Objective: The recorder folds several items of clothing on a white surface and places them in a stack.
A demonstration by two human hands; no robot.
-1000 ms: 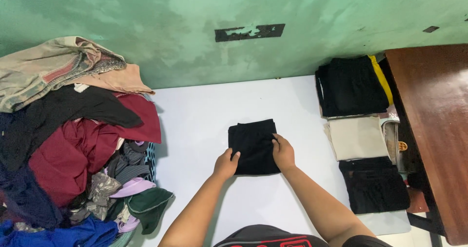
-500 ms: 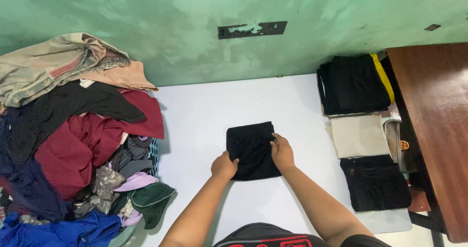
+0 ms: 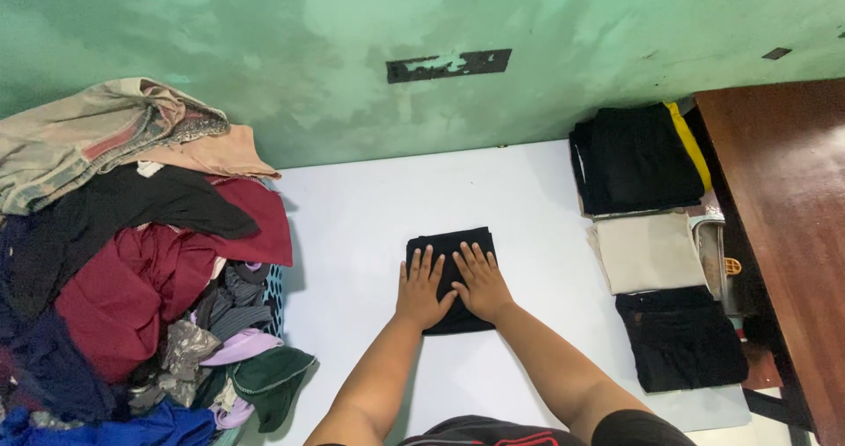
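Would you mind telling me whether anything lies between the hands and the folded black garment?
Nothing visible does: the left hand and right hand lie flat, side by side, directly on the folded black garment on the white surface.

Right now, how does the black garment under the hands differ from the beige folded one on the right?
The black garment is dark; the beige folded garment is pale. The black garment lies alone mid-surface, pressed flat under the left hand and right hand; the beige one sits untouched in a row between two black folded pieces. The black garment looks folded smaller than the beige one. Both are folded into flat rectangles on the white surface.
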